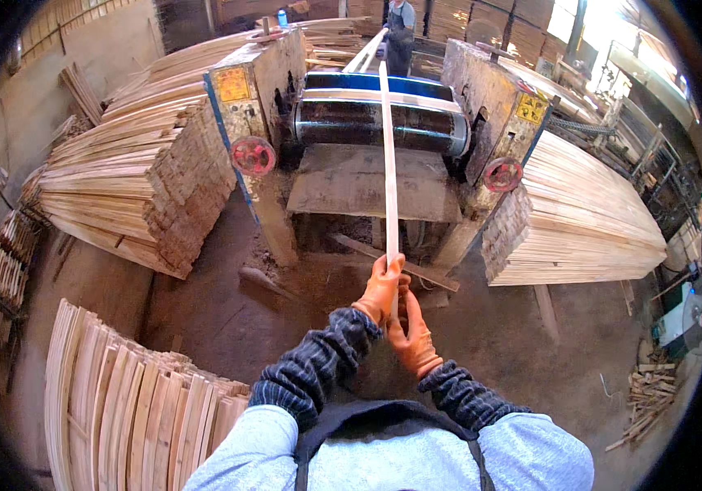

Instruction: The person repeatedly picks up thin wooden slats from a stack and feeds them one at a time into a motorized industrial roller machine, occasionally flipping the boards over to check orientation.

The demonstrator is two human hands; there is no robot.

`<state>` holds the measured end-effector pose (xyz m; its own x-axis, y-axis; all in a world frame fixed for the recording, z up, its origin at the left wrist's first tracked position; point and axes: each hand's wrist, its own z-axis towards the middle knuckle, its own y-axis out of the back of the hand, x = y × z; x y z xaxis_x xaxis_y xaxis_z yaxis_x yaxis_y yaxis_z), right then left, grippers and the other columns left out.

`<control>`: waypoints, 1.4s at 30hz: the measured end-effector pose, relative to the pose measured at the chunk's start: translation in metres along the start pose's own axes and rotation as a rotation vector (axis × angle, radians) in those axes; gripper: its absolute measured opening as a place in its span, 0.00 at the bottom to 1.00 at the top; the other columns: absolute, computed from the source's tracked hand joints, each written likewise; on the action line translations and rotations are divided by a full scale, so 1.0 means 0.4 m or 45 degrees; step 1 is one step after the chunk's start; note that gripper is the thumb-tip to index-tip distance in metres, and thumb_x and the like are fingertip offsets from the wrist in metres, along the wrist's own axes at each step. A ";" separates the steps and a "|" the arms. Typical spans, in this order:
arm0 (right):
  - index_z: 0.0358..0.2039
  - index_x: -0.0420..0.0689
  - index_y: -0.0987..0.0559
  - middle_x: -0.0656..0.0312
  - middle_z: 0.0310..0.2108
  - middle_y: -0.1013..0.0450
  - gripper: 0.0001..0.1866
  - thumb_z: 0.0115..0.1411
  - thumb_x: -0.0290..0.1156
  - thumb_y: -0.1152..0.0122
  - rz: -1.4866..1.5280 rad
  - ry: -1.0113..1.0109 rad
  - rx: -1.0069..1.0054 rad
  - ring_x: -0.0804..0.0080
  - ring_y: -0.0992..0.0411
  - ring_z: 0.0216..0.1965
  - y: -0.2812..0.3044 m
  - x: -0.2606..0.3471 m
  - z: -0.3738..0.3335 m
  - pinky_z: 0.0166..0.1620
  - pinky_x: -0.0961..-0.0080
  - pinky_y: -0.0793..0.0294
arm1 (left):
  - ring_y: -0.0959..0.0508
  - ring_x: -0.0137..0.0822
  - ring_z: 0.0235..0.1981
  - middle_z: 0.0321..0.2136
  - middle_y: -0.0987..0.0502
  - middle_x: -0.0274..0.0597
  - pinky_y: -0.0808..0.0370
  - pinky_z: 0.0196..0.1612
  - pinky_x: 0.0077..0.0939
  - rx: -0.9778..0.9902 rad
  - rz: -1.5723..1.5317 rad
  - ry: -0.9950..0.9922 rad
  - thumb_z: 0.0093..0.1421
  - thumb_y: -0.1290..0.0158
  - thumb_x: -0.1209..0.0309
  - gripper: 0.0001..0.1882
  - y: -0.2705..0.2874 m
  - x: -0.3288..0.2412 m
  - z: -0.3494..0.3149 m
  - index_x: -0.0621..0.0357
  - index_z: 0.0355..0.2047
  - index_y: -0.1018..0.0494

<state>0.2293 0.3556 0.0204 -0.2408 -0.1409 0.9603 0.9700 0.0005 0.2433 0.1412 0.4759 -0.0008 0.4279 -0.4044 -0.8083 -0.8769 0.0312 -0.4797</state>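
Observation:
A long, narrow wooden strip (pixel 391 180) runs straight out from me, over the rollers (pixel 343 131) of a machine. My left hand (pixel 380 293), in an orange glove, is closed around the strip close to its near end. Just behind and to the right, my right hand (pixel 414 337), gloved the same way, grips the strip's near end, which the fingers partly hide. The strip's far end reaches toward a co-worker (pixel 401 37) behind the machine.
Stacks of wooden strips flank the machine at left (pixel 114 188) and right (pixel 580 221). A third stack (pixel 138 401) stands at my near left. Red handwheels (pixel 253 155) sit on the machine's posts. A loose board (pixel 400 263) lies beneath, and scrap sticks (pixel 650 401) lie far right.

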 end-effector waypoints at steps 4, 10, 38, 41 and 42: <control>0.72 0.39 0.43 0.41 0.63 0.31 0.39 0.65 0.37 0.38 -0.389 0.089 -0.109 0.47 0.31 0.64 -0.012 0.042 0.099 0.64 0.63 0.30 | 0.28 0.33 0.24 0.31 0.25 0.42 0.24 0.28 0.33 0.122 -0.175 0.097 0.64 0.37 0.46 0.36 -0.029 -0.070 0.138 0.48 0.62 0.39; 0.73 0.44 0.41 0.38 0.38 0.20 0.39 0.65 0.42 0.40 -1.045 -0.021 -0.272 0.40 0.19 0.36 0.051 0.169 0.254 0.38 0.52 0.20 | 0.27 0.35 0.25 0.33 0.24 0.42 0.25 0.27 0.36 0.189 -0.282 0.148 0.65 0.38 0.46 0.34 -0.137 -0.153 0.272 0.47 0.62 0.38; 0.58 0.52 0.21 0.51 0.44 0.16 0.32 0.74 0.58 0.66 -1.828 0.054 -0.277 0.45 0.19 0.47 0.339 -0.049 2.248 0.50 0.47 0.23 | 0.18 0.37 0.46 0.48 0.19 0.49 0.22 0.47 0.28 -0.460 0.043 0.332 0.67 0.43 0.60 0.30 0.210 -0.126 0.432 0.67 0.62 0.32; 0.53 0.50 0.17 0.52 0.45 0.17 0.37 0.75 0.60 0.73 -1.680 -0.003 -0.349 0.45 0.19 0.49 0.351 -0.065 2.349 0.53 0.48 0.24 | 0.17 0.36 0.43 0.45 0.17 0.48 0.21 0.46 0.27 -0.446 0.192 0.309 0.66 0.42 0.63 0.26 0.149 -0.168 0.466 0.69 0.59 0.28; 0.54 0.50 0.18 0.52 0.46 0.17 0.37 0.75 0.60 0.73 -1.673 0.012 -0.345 0.46 0.19 0.49 0.364 -0.070 2.366 0.55 0.49 0.25 | 0.17 0.36 0.42 0.44 0.17 0.48 0.21 0.46 0.27 -0.427 0.292 0.188 0.66 0.41 0.64 0.25 0.126 -0.191 0.485 0.70 0.58 0.28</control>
<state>0.3444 1.2965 0.1580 -0.9936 0.1075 0.0358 -0.0022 -0.3341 0.9425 0.1068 0.6859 -0.0294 0.1988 -0.5490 -0.8118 -0.9788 -0.1535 -0.1359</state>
